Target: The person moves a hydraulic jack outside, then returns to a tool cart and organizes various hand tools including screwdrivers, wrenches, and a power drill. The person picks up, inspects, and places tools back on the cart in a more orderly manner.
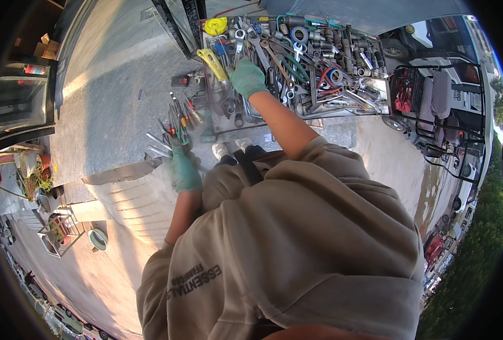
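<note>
My left hand (pixel 183 168), in a green work glove, is closed around a bundle of screwdrivers (pixel 184 121) with red, yellow and green handles, and bright metal rods stick out of it. The bundle is left of a metal work table. My right hand (pixel 248 77), in a matching glove, is on the tool pile at the table's left part, its fingertips pointing down among wrenches. What they touch is hidden. Beside them lies a yellow-handled tool (pixel 212 63). A ring-ended wrench (pixel 239 38) lies just above, and a yellow tape measure (pixel 216 26) is at the corner.
Sockets (pixel 349 53), more wrenches (pixel 285 78) and red-handled pliers (pixel 327 80) crowd the table (pixel 230 125). A cordless drill (pixel 187 79) lies on the ground left of it. An open-framed vehicle (pixel 440 97) stands at the right. My shoes are below the table's near edge.
</note>
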### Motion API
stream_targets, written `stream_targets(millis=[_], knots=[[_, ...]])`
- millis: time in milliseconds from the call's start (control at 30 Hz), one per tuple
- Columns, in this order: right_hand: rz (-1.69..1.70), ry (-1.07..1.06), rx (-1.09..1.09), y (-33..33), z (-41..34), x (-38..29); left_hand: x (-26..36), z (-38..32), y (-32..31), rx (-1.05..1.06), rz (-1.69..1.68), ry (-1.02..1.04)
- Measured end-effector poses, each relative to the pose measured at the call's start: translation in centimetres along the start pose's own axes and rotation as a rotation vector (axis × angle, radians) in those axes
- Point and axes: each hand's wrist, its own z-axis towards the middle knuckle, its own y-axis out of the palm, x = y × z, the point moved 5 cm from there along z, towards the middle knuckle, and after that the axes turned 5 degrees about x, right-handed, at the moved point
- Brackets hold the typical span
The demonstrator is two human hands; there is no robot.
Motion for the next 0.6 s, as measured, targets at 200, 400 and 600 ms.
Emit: stream_targets(millis=[200, 400, 600], knots=[[-0.039, -0.181, 0.122, -3.1, -2.8, -1.7, -0.2, -0.2, 0.6, -0.050, 0.019, -0.008], [-0.251, 0.012, 0.226, -6.8, -6.6, 5.7, -0.2, -0.1, 0.7, -0.087, 0.031, -0.060], [-0.006, -0.038, 0.383, -5.6, -7.3, 7.9, -0.7, 0.7, 1.6, -0.082, 0.069, -0.046]])
